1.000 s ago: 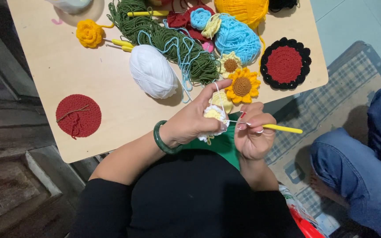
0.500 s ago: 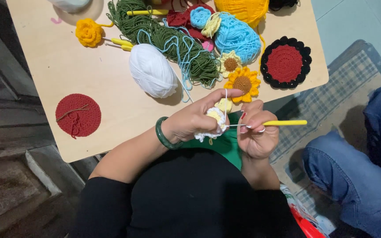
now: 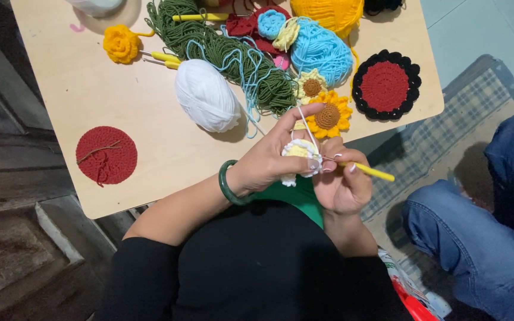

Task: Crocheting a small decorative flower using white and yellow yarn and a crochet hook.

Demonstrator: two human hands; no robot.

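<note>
My left hand [image 3: 269, 156], with a green bangle on its wrist, pinches a small white and pale yellow crochet piece [image 3: 300, 151] over the table's near edge. White yarn runs over its raised index finger. My right hand [image 3: 341, 183] grips a yellow-handled crochet hook [image 3: 371, 172], its tip at the piece. Just beyond lie a white yarn ball [image 3: 207, 95] and a crocheted sunflower [image 3: 329, 116].
On the light wooden table [image 3: 150, 125] lie a red crocheted disc [image 3: 106, 155], a red and black disc [image 3: 385, 85], green yarn [image 3: 221, 53], blue yarn [image 3: 322, 50], yellow yarn [image 3: 328, 12] and a yellow crocheted flower [image 3: 120, 43]. A person's jeans-clad leg [image 3: 477, 238] is at the right.
Both hands have shifted slightly with the piece, and the hook's handle has changed its angle a little. Nothing on the table has moved.
</note>
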